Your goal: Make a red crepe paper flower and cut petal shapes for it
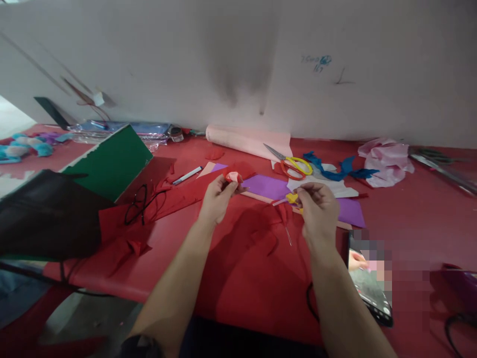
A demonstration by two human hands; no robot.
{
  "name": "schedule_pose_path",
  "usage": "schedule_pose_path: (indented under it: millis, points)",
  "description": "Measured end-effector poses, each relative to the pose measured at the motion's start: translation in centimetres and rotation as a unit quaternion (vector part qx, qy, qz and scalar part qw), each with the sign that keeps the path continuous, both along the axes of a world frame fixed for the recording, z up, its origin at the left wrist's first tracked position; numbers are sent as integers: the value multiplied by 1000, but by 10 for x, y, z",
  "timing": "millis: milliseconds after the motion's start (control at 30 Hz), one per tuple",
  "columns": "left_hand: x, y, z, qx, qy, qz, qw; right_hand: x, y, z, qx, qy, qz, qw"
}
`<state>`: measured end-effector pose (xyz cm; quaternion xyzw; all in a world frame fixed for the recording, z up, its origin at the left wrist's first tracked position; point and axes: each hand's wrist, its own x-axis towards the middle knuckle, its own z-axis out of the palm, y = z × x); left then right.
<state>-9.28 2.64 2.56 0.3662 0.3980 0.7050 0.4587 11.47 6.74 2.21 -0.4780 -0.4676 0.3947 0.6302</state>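
My left hand (220,195) pinches a small red and pale pink rolled piece (234,176), which looks like a little flower of paper or cloth. Held between the fingertips of my right hand (318,209) is a small yellow piece (291,198); its kind is hard to make out. A pale thin strip (279,202) sticks out to its left. Purple sheets (265,187) lie on the table just beyond both hands. Behind my right hand rest scissors (294,166) with yellow and orange handles. A thin needle-like piece (288,235) lies by some red scraps below.
On the red table (238,278) are a phone (368,283) at right, glasses (143,204), a marker (187,175) and red material (186,196) at left. Farther back lie a pale pink roll (246,140), blue strips (335,171) and crumpled pink paper (385,161). A green board (115,164) leans at left.
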Motion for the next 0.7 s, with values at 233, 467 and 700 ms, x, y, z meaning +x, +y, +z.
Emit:
schedule_pose_path:
  millis: [233,467,700]
  points:
    - [-4,-2,5,10,7,-9,1000,-16,-15,-14,-87,-345,185,916]
    - [3,-1,0,8,8,-17,1000,-49,-40,-18,-65,-574,195,793]
    - [2,-6,7,15,-68,-35,997,-43,-26,-23,-63,-325,176,927]
